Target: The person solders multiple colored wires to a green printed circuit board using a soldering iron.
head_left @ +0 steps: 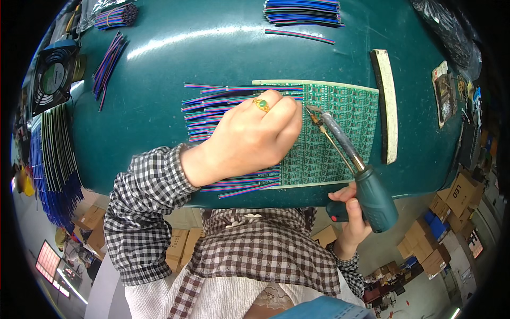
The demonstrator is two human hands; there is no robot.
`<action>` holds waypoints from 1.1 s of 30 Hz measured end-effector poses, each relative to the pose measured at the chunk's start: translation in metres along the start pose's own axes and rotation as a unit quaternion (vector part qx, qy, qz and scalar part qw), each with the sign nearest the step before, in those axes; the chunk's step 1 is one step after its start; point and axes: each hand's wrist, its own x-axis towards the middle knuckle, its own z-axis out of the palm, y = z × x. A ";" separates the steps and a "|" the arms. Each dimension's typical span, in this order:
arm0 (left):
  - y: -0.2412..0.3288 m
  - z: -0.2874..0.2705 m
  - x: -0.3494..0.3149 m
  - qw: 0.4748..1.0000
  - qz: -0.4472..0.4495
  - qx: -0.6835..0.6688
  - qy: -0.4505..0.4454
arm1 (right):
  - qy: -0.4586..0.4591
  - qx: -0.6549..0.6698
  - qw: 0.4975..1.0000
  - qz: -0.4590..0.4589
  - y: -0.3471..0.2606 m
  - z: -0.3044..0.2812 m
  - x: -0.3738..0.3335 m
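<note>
A green circuit board panel (340, 133) lies flat on the table, with rows of small boards on it. Several flat multicoloured wires (204, 114) run from the left onto its left part. My left hand (249, 135), wearing a ring with a green stone, is closed over these wires and the board; its fingertips are hidden beneath it. My right hand (351, 223) grips a dark green soldering gun (375, 199) at the board's near right corner. The gun's tip and thin feed tube slant up and left, ending close to my left hand's knuckles.
Wire bundles (303, 13) lie at the back, and more wires (109, 69) at the left. A black fan (53, 77) stands at the left edge, above hanging wires (53, 159). Right of the board is a pale strip (388, 106); farther right sits a small worn tray (444, 95).
</note>
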 end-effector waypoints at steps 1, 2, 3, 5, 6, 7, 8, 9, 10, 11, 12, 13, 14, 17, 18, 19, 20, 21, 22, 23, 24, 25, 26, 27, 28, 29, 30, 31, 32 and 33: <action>0.000 0.000 0.000 1.000 -0.001 0.002 0.002 | -0.003 -0.004 1.000 0.001 0.000 0.000 0.001; 0.000 0.001 0.000 1.000 -0.001 0.002 0.001 | -0.006 -0.007 1.000 0.001 0.000 0.000 0.001; 0.001 0.001 0.000 1.000 -0.002 0.005 0.004 | -0.006 -0.007 1.000 0.001 0.000 0.000 0.001; 0.001 0.001 0.000 1.000 -0.002 0.008 0.006 | 0.000 -0.011 1.000 0.003 -0.001 0.001 0.001; 0.001 0.002 0.000 1.000 -0.003 0.008 0.007 | 0.000 -0.011 1.000 0.004 -0.001 0.001 0.001; 0.001 0.001 0.000 1.000 -0.003 0.009 0.007 | 0.002 -0.012 1.000 0.007 -0.002 0.001 0.001; 0.001 0.001 0.000 1.000 -0.003 0.009 0.007 | 0.004 -0.014 1.000 0.011 -0.002 0.002 0.001; 0.001 0.001 0.001 1.000 -0.003 0.007 0.005 | 0.004 -0.014 1.000 0.011 -0.002 0.001 0.001; 0.001 0.001 0.001 1.000 -0.003 0.005 0.004 | 0.001 -0.016 1.000 0.006 -0.001 0.001 0.001; 0.001 0.001 0.001 1.000 -0.003 0.005 0.004 | -0.002 -0.017 1.000 0.002 0.000 0.001 0.001; 0.001 0.001 0.000 1.000 -0.004 0.005 0.003 | -0.002 -0.017 1.000 0.002 -0.001 0.001 0.002; 0.001 0.001 0.000 1.000 -0.005 0.005 0.001 | -0.002 -0.020 1.000 0.001 -0.002 0.002 0.002; 0.001 0.001 0.000 1.000 -0.005 0.005 0.001 | -0.003 -0.022 1.000 0.000 -0.002 0.003 0.002; 0.001 0.001 0.001 1.000 -0.005 0.004 0.005 | -0.003 -0.040 0.999 0.001 0.000 0.000 0.000; 0.001 0.001 0.001 1.000 -0.007 0.003 0.003 | -0.002 -0.040 0.999 0.001 0.001 -0.001 0.000; 0.001 0.000 0.001 1.000 -0.009 0.002 0.001 | -0.007 -0.035 0.999 -0.005 0.002 -0.003 0.001; 0.001 0.000 0.001 1.000 -0.009 0.002 0.001 | -0.011 -0.030 0.999 -0.011 0.003 -0.003 0.001; 0.002 0.000 0.001 1.000 -0.008 0.003 -0.003 | -0.011 -0.030 0.999 -0.012 0.002 -0.003 0.001; 0.002 0.000 0.001 1.000 -0.008 0.003 -0.006 | -0.006 -0.024 1.000 -0.017 0.001 -0.003 0.001; 0.002 0.000 0.001 1.000 -0.008 0.003 -0.006 | -0.001 -0.019 1.000 -0.022 0.000 -0.003 0.001; 0.002 0.000 0.001 1.000 -0.007 0.002 -0.006 | -0.001 -0.019 1.000 -0.022 0.000 -0.004 0.000; 0.001 0.000 0.001 1.000 -0.008 0.001 -0.006 | -0.001 -0.021 1.000 -0.019 0.001 -0.005 0.000; 0.001 0.000 0.000 1.000 -0.008 0.002 -0.006 | -0.002 -0.023 1.000 -0.017 0.001 -0.005 0.000; 0.001 0.000 0.000 1.000 -0.008 0.002 -0.007 | -0.002 -0.023 1.000 -0.017 -0.003 0.000 0.000; 0.001 0.000 0.000 1.000 -0.007 0.003 -0.009 | 0.034 -0.005 0.999 0.019 -0.010 0.008 0.001; 0.001 0.000 0.000 1.000 -0.007 0.003 -0.010 | 0.069 0.012 0.996 0.055 -0.014 0.012 0.001; 0.002 0.000 0.000 1.000 -0.007 0.002 -0.009 | 0.069 0.013 0.996 0.056 -0.013 0.012 0.001; 0.002 0.000 0.000 1.000 -0.006 0.000 -0.008 | 0.055 0.020 0.997 0.052 -0.013 0.010 0.001; 0.002 0.000 0.001 1.000 -0.006 0.000 -0.008 | 0.042 0.027 0.998 0.048 -0.013 0.009 0.001; 0.002 0.000 0.001 1.000 -0.005 0.003 -0.006 | 0.043 0.026 0.998 0.047 -0.010 0.006 0.001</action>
